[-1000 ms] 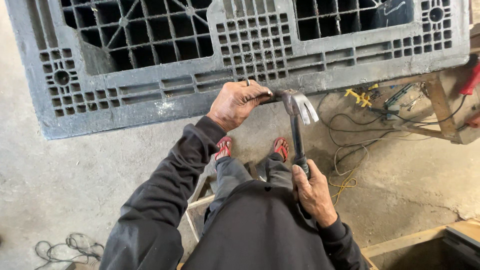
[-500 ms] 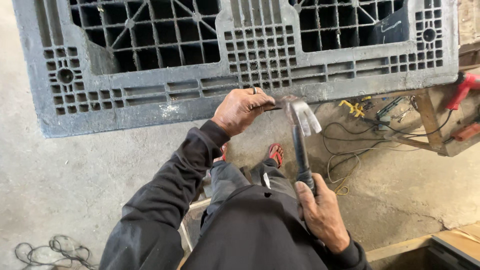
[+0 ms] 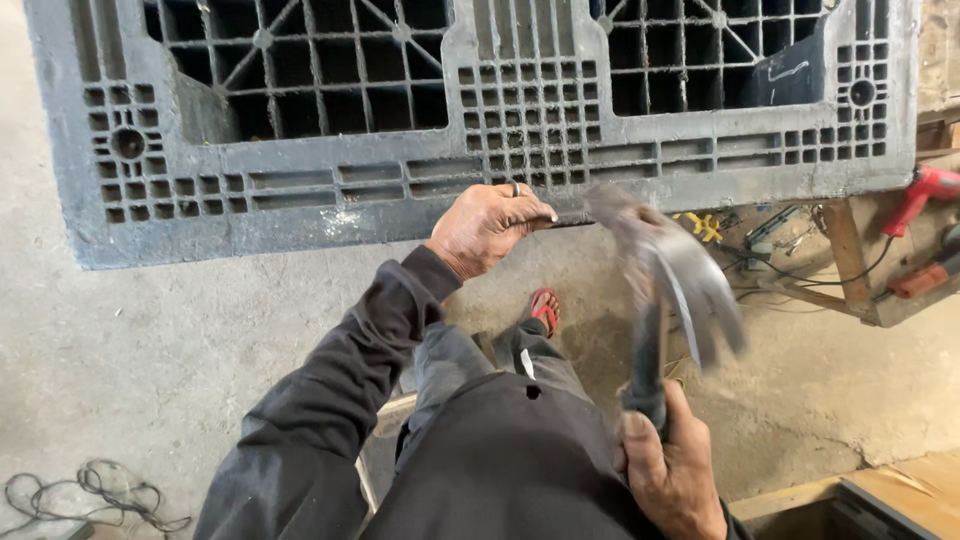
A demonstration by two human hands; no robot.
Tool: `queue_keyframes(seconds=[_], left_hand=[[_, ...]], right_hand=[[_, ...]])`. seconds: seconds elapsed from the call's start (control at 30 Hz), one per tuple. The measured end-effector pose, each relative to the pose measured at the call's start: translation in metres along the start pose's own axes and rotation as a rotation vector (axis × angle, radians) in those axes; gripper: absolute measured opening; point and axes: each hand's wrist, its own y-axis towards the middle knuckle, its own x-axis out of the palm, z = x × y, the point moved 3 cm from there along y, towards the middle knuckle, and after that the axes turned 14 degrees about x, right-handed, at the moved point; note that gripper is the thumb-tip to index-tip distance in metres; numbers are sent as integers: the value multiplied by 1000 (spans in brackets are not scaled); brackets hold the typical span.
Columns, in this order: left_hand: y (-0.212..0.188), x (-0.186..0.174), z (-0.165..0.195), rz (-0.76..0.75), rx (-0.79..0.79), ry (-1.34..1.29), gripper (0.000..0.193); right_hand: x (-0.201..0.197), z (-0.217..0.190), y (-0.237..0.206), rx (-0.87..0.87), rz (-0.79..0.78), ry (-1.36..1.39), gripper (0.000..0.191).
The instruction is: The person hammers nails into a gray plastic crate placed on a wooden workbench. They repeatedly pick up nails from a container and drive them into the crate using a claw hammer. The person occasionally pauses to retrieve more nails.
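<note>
Lying coiled at the far left on the concrete floor: a dark cable. Pressing against the lower edge of the grey plastic pallet, the left hand, fingers closed on something too small to tell. Having drawn back from that edge since a moment ago, the hammer, blurring mid-swing in the right hand clenched round its handle. No labels or packages showing; red power tools lying far right.

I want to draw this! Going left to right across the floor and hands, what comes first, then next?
Tangled cord on the floor → left hand at the grey pallet's edge → blurred hammer in the right hand → red power tool.
</note>
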Motion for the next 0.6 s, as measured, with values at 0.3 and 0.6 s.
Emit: queue_keyframes(seconds=[0.3, 0.6], left_hand=[[3, -3, 0, -7, -38, -1, 21], [5, -4, -1, -29, -15, -67, 19]], right_hand=[[-6, 13, 10, 76, 4, -46, 26], [-18, -9, 0, 140, -37, 109, 31]])
